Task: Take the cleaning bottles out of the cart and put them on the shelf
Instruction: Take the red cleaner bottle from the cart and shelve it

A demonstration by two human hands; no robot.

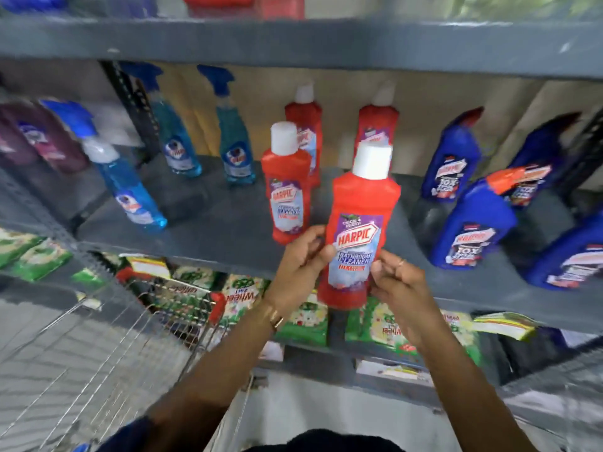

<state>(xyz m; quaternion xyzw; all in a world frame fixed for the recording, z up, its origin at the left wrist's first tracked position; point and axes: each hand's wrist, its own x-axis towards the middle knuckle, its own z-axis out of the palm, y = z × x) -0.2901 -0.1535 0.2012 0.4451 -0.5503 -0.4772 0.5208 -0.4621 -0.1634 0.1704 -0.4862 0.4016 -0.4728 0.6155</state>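
A red Harpic bottle [359, 203] with a white cap is upright in front of the grey shelf's [228, 233] front edge, its base below the edge. My left hand [300, 256] grips its left side and my right hand [396, 278] pinches its right side. Three more red bottles stand on the shelf behind it: one [287, 184] just left, two [305, 125] [378, 122] further back. The wire cart [107, 347] is at the lower left; its inside shows no bottles from here.
Blue spray bottles [130, 187] stand left on the shelf, dark blue Harpic bottles [473, 226] right. Green detergent packets [303, 321] fill the shelf below. Another grey shelf board [293, 44] runs overhead. A dark upright post [130, 102] divides the left bay.
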